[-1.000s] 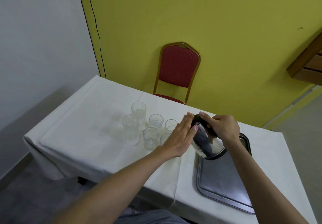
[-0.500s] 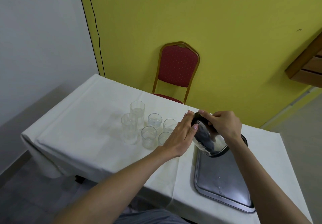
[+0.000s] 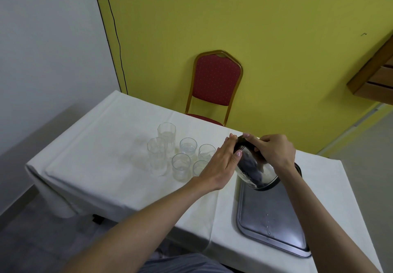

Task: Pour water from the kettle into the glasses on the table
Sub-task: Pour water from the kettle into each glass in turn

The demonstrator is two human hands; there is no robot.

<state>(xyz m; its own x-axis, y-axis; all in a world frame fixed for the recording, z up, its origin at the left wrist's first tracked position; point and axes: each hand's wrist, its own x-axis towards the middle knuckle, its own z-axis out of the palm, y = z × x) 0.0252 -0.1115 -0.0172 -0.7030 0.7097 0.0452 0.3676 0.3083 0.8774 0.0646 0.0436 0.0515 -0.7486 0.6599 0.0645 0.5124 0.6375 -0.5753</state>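
Head view: right hand [image 3: 274, 152] grips tilted kettle [image 3: 255, 169]; left hand [image 3: 221, 164] flat-open, fingertips against it.

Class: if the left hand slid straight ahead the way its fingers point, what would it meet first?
The left hand already touches the tilted kettle at its fingertips, so the kettle comes first; the depth is hard to judge.

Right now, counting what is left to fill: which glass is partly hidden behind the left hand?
The short glass nearest the left hand, front right of the cluster; the hand covers its right side.
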